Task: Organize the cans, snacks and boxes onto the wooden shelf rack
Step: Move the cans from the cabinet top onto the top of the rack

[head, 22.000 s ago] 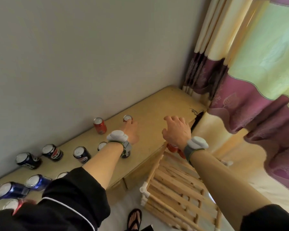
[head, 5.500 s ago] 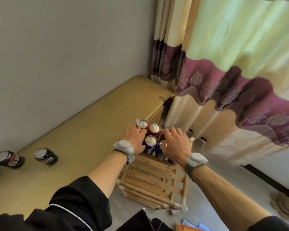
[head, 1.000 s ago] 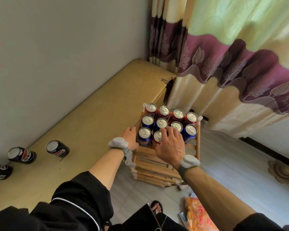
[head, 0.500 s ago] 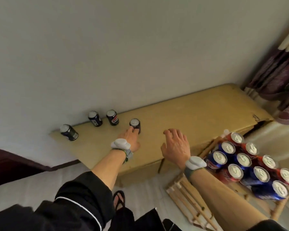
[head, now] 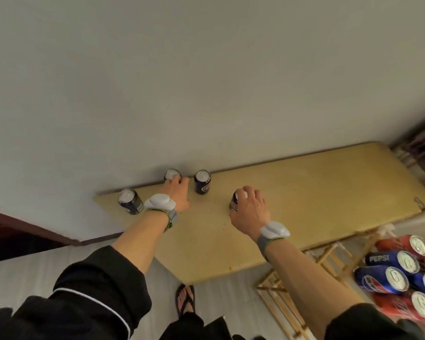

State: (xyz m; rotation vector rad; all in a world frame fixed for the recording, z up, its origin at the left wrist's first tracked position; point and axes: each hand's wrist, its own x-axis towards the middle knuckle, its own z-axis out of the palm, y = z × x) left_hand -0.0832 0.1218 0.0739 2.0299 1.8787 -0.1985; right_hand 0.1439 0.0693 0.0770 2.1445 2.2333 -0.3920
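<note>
On the yellow tabletop (head: 317, 192), the left grip (head: 178, 192) is clasping the far can (head: 171, 173) and the right grip (head: 249, 209) is clasping the near can (head: 233, 203).

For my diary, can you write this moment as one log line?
left hand: holds can by wall | right hand: grips front can | two spare cans: standing on table | rack: carries shelved cans
</note>
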